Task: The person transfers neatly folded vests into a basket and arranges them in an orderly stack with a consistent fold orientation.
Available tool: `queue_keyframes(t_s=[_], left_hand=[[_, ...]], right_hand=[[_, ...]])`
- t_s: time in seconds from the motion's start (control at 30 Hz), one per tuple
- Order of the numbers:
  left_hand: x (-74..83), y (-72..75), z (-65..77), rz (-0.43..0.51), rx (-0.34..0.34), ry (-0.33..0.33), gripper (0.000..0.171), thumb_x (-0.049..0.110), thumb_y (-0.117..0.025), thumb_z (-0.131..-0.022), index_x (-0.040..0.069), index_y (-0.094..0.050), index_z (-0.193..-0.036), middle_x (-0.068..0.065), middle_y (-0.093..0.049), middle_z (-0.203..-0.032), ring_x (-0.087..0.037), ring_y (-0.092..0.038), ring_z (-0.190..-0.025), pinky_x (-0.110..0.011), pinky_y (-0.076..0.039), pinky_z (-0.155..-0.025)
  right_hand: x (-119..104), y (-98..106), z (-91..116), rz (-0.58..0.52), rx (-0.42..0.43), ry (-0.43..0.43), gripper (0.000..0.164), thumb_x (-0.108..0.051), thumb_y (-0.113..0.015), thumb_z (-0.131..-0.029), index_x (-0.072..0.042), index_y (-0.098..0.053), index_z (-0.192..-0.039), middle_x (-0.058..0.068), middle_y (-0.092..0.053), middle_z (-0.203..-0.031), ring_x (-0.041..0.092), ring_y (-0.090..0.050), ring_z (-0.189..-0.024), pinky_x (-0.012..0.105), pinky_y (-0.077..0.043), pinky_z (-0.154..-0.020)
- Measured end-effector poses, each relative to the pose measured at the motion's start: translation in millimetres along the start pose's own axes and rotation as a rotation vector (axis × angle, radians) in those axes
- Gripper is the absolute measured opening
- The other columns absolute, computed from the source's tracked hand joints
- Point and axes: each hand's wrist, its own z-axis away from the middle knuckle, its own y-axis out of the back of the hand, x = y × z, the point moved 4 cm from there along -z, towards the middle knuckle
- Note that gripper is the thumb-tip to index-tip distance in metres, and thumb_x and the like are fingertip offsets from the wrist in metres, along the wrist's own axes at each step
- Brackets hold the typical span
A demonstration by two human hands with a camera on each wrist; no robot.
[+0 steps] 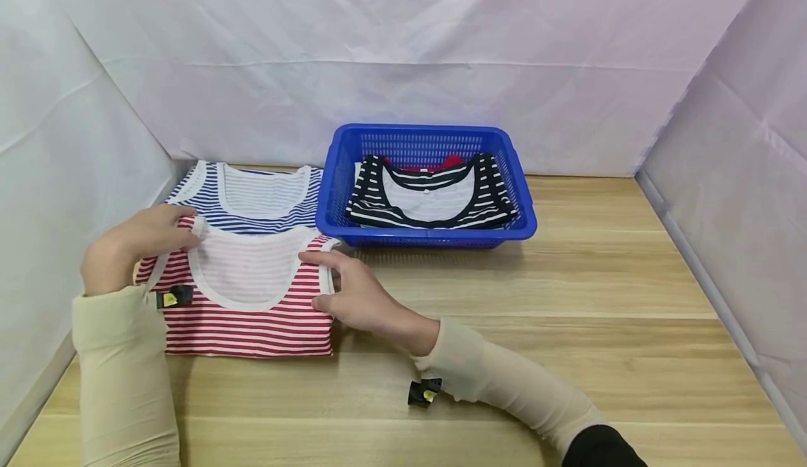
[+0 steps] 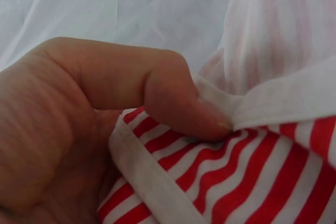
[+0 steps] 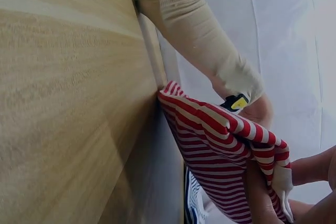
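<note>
Person in beige sleeves (image 1: pixel 122 376) is holding a folded red-and-white striped top (image 1: pixel 252 334) left of centre in the head view. The left hand (image 1: pixel 135 239) is pinching one shoulder beside the neckline; the right hand (image 1: pixel 362 297) is gripping the opposite shoulder between thumb and fingers. A blue-and-white striped top (image 1: pixel 265 197) is lying just beyond, while a blue basket (image 1: pixel 429 234) at upper centre is holding a black-and-white striped top (image 1: pixel 429 204).

From the left wrist, the thumb (image 2: pixel 178 98) is pressing into cloth at the frame's centre, and stripes are rippling beneath it, suggesting a soft, light knit likely to sag. White trim (image 2: pixel 294 98) is running toward the right edge, its seam probably offering the firmest hold.

From the right wrist, the striped garment is slanting across the lower right, its layers bunching near the fingers; whether its lower edge is touching the wooden table (image 3: pixel 68 103), one cannot tell. Folds are looking loose, so pinching all layers together at both shoulders is seeming safest. Nothing is suggesting slipperiness or fragility.
</note>
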Motion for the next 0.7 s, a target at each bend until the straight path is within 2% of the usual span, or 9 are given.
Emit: queue_keyframes(t_s=[0.23,0.37,0.43,0.6,0.7], left_hand=[[5.8,9.3,0.9,-0.013,0.063,0.013,0.065,0.021,-0.059,-0.085,-0.017,-0.038,-0.134,-0.041,-0.04,-0.126,-0.054,-0.037,-0.113,-0.063,-0.029,-0.092],[10.2,14.4,1.6,0.013,0.116,0.036,0.061,0.021,-0.059,-0.085,-0.012,-0.039,-0.133,-0.038,-0.045,-0.121,-0.051,-0.042,-0.107,-0.063,-0.033,-0.087],[12.3,16.3,2.4,0.02,0.149,0.033,0.056,0.021,-0.058,-0.086,-0.011,-0.042,-0.129,-0.036,-0.048,-0.116,-0.049,-0.045,-0.102,-0.061,-0.035,-0.083],[21.9,20.9,4.2,0.057,0.271,0.002,0.044,0.017,-0.06,-0.085,-0.008,-0.047,-0.118,-0.031,-0.054,-0.104,-0.045,-0.049,-0.09,-0.056,-0.039,-0.073],[29.5,23.9,4.8,0.103,0.35,-0.016,0.035,0.014,-0.062,-0.084,-0.003,-0.05,-0.112,-0.025,-0.056,-0.098,-0.04,-0.05,-0.085,-0.049,-0.039,-0.068]], right_hand=[[-8.9,-0.6,5.6,0.031,-0.001,0.086,0.066,0.009,-0.064,-0.08,-0.014,-0.051,-0.14,-0.009,-0.047,-0.13,0.006,-0.053,-0.105,0.023,-0.046,-0.084],[-17.7,5.6,6.2,0.034,0.028,0.135,0.065,0.01,-0.063,-0.079,-0.01,-0.051,-0.139,-0.006,-0.048,-0.131,0.007,-0.052,-0.107,0.023,-0.045,-0.085],[-26.1,10.7,6.9,-0.017,0.036,0.135,0.064,0.014,-0.061,-0.078,-0.006,-0.051,-0.138,-0.001,-0.049,-0.13,0.01,-0.056,-0.104,0.023,-0.048,-0.081],[-52.1,27.3,11.3,-0.159,0.061,0.125,0.062,0.024,-0.051,-0.075,0.007,-0.05,-0.134,0.015,-0.05,-0.127,0.026,-0.06,-0.1,0.031,-0.052,-0.074],[-58.5,37.8,12.1,-0.209,0.083,0.136,0.061,0.026,-0.047,-0.074,0.009,-0.05,-0.133,0.019,-0.049,-0.127,0.032,-0.06,-0.099,0.035,-0.053,-0.073]])
